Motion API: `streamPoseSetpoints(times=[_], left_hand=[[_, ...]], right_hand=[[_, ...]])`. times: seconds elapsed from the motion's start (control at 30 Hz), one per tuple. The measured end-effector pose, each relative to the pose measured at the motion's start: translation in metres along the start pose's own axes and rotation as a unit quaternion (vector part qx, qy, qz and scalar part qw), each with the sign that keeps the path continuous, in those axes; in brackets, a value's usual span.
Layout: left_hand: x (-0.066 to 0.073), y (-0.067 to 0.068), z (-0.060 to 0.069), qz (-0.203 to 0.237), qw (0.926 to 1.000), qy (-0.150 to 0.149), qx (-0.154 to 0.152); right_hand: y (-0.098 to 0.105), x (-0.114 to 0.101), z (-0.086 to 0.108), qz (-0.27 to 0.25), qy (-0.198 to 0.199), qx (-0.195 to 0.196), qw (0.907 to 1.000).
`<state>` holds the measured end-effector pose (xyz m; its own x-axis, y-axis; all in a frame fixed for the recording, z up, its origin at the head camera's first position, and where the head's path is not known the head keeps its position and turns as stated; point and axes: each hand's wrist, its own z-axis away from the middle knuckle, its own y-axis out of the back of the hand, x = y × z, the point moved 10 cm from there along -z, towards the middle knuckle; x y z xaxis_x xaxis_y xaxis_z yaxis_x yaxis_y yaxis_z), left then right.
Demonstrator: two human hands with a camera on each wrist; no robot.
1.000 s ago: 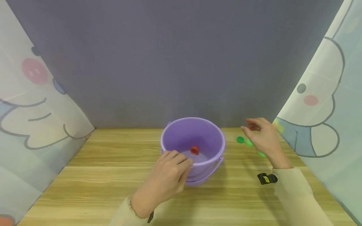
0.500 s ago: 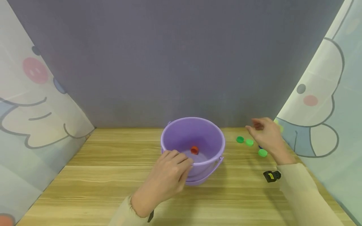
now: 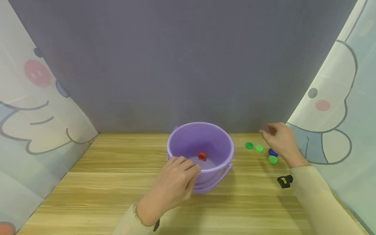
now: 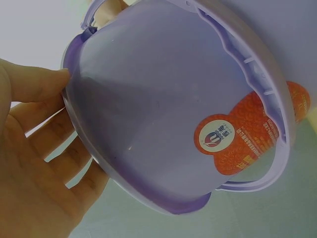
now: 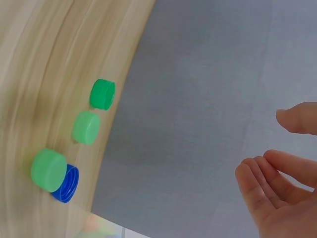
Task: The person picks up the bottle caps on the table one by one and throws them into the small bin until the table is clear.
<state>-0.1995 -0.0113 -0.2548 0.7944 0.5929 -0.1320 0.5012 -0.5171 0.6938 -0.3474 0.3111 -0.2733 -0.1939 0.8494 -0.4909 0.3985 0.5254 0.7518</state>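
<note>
A purple bucket (image 3: 202,138) stands upright in the middle of the wooden table, with one orange bottle cap (image 3: 202,156) lying inside on its bottom. My left hand (image 3: 174,181) grips the bucket's near rim, thumb on one side and fingers on the other, as the left wrist view shows. On the right of the table lie a dark green cap (image 3: 249,145), a light green cap (image 3: 259,148), a blue cap (image 3: 273,152) and another light green cap (image 3: 272,159), which touches or overlaps the blue one. Above them hovers my right hand (image 3: 281,141), fingers loosely bent and holding nothing.
A grey panel (image 3: 188,65) rises along the table's back edge. Cartoon-printed cloths (image 3: 38,107) hang at both sides. The bucket's handle (image 4: 267,106) hangs down, and an orange label (image 4: 240,134) is stuck on its outer wall.
My right hand has drifted right and slightly away, uncovering the blue cap and the nearer light green cap. My left hand and the bucket have stayed still.
</note>
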Motion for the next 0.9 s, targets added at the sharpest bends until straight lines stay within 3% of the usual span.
streamPoseSetpoints(times=[0.33,0.9], left_hand=[[0.0,-0.001,0.0,0.0,1.0,-0.001,0.002],[-0.001,-0.001,0.001,0.001,1.0,0.0,0.001]], right_hand=[[-0.004,0.012,-0.003,0.017,0.005,-0.007,0.9998],[-0.023,0.042,-0.007,0.029,-0.032,-0.087,0.9953]])
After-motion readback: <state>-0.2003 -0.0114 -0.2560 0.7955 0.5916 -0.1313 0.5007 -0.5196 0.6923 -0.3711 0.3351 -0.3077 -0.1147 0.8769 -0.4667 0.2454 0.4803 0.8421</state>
